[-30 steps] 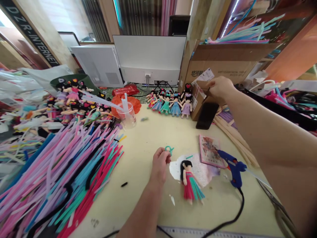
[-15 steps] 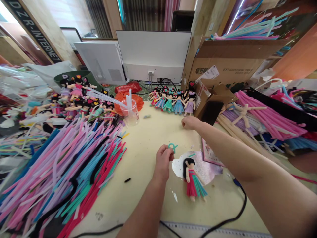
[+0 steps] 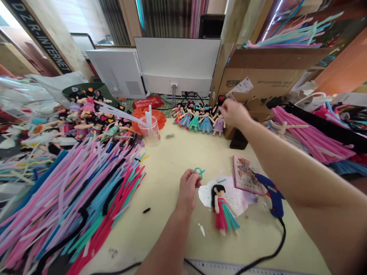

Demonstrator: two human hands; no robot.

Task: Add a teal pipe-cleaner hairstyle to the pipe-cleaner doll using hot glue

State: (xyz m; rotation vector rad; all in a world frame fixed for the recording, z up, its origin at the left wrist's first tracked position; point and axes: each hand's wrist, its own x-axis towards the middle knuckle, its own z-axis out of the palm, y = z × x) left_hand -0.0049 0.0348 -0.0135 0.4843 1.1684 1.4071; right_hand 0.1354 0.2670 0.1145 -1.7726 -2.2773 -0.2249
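Between the thumb and fingers of my left hand [image 3: 189, 187], a small green pipe cleaner loop [image 3: 199, 173] is pinched above the table. My right hand [image 3: 235, 113] is stretched far forward with its fingers closed, in front of the cardboard box and beside the purple-dressed doll [image 3: 218, 125]. Whatever those fingers hold, if anything, is too small or hidden to make out. A pipe cleaner doll [image 3: 223, 210] with long black hair and a red and green skirt lies to the right of my left hand, partly on a whitish patch [image 3: 242, 198]. A short green piece [image 3: 221, 181] lies above its head.
A blue glue gun [image 3: 273, 196] lies by a pink-edged booklet [image 3: 248, 173], its cord curving to the front. Loose pipe cleaners [image 3: 94, 194] fill the left side. A plastic cup [image 3: 150, 131] holds clear sticks. Several finished dolls [image 3: 195, 118] stand before the monitor [image 3: 177, 57].
My right hand has moved forward and up from the tabletop to the purple-dressed doll, uncovering the booklet and glue gun. My left hand keeps the green loop in nearly the same place.
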